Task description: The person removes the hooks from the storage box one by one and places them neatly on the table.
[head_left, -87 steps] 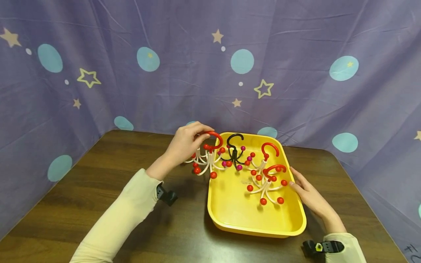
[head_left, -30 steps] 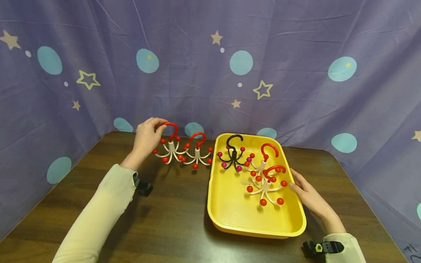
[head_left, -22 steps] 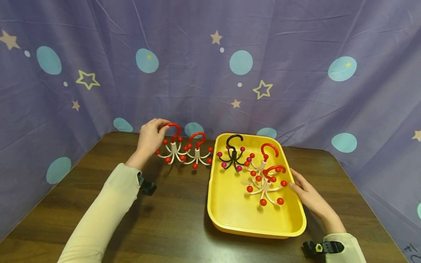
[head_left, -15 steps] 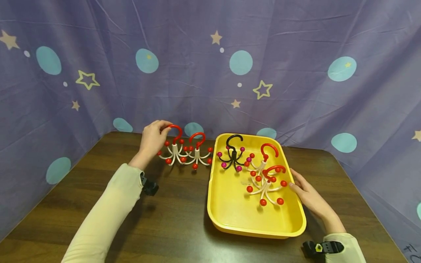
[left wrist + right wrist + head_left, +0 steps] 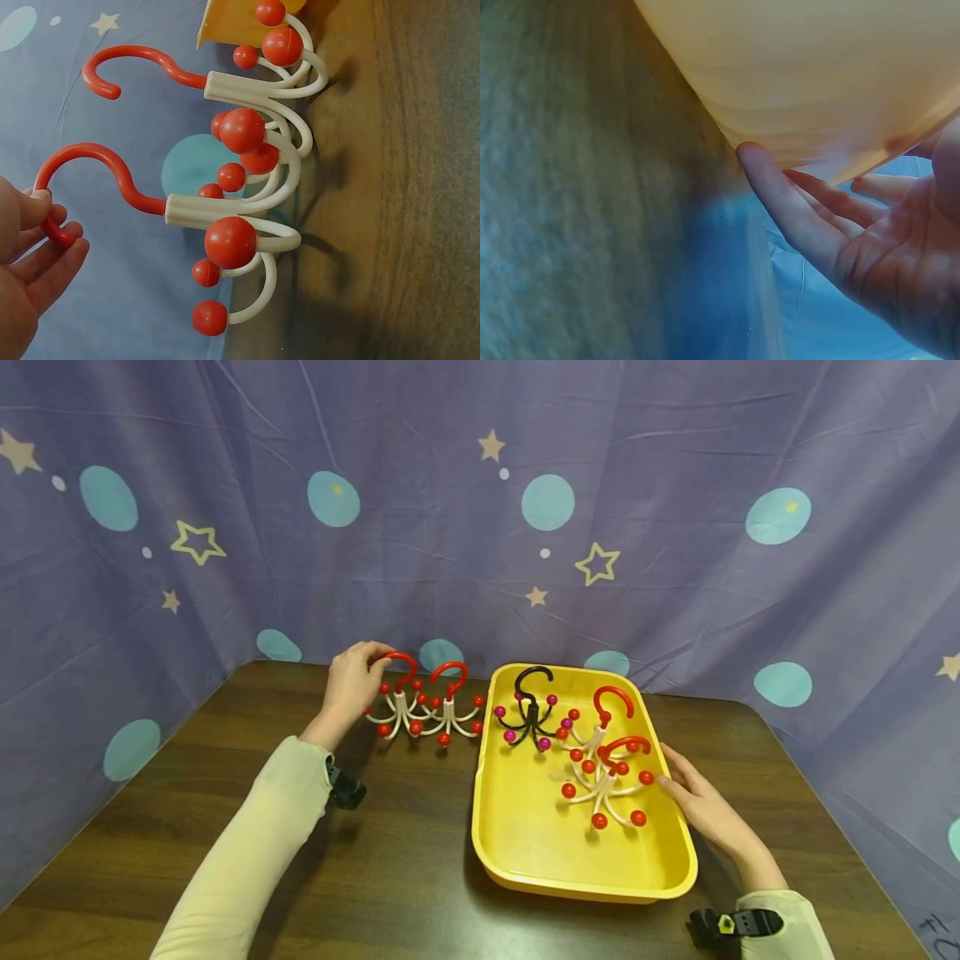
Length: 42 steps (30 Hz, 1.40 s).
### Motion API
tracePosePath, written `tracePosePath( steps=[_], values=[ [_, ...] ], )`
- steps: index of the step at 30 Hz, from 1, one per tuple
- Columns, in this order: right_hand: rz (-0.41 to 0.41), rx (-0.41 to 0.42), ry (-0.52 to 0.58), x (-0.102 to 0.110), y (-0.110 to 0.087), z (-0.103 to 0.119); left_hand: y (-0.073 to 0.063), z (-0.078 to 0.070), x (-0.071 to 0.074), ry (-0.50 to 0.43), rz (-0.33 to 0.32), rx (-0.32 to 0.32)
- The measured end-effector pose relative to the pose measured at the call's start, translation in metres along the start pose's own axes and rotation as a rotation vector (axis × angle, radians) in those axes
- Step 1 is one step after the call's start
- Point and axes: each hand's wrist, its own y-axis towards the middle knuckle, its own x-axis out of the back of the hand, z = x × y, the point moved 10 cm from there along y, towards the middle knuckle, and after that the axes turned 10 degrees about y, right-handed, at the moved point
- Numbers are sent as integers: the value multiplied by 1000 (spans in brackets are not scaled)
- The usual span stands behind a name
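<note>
My left hand [image 5: 351, 683] pinches the red hook of a multi-arm hanger [image 5: 199, 212] between thumb and fingers. This hanger has a white stem and curved white arms tipped with red balls. It stands upright, low over the table, at the left of a matching red-and-white hanger [image 5: 449, 712]; their arms overlap in the left wrist view. My right hand [image 5: 705, 802] rests at the right side of a yellow tray [image 5: 477, 827]. Its thumb lies at the rim, and its straight fingers [image 5: 761, 169] touch the outer wall.
Inside the tray stand a black hanger [image 5: 533, 718] with magenta balls and two red-and-white hangers, the nearer one [image 5: 611, 785] overlapping the farther [image 5: 600, 739]. A patterned curtain [image 5: 420, 510] hangs behind the brown wooden table [image 5: 390, 860].
My left hand has carried the hanger from the tray's left edge leftward past its match, then shifted slightly right and down, closer to it. My right hand has stayed at the tray.
</note>
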Motion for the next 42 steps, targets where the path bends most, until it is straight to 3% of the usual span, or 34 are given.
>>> tracePosePath(
  steps=[11,23,42],
  values=[
    [0,18,-3,-1,1,1,-5,10,-9,-13,19,12],
    [7,15,33,-2,1,0,-11,8,-10,-25,-8,-9],
    [5,11,24,0,0,0,-6,-4,-7,-26,29,-34]
  ],
)
